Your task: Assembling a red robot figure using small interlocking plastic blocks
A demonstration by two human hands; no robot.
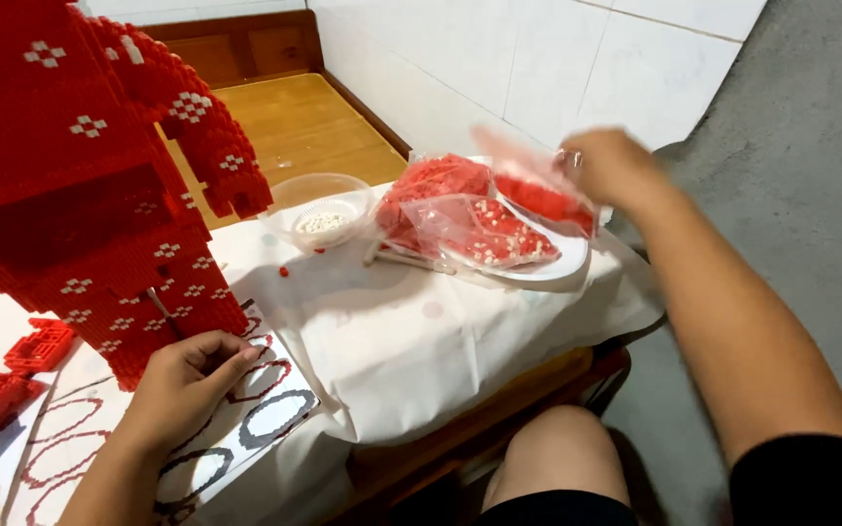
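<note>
The big red micro-brick figure (80, 185) with white cross marks fills your ten o'clock, standing on a printed instruction sheet (265, 409) over the white cloth (411, 331) that covers the wooden table. Your left hand (187, 385) rests at seven o'clock, fingers loosely curled against the figure's base, holding nothing that shows. Your right hand (611, 166) is out at two o'clock, blurred, pinching the top of a clear plastic bag (528, 161) of red bricks above the white plate (562, 263). You seem to be fetching parts; next calls for opening that bag without spilling. A small clear bowl (324, 209) of white pieces sits at twelve. White tiled wall behind, grey floor right.
</note>
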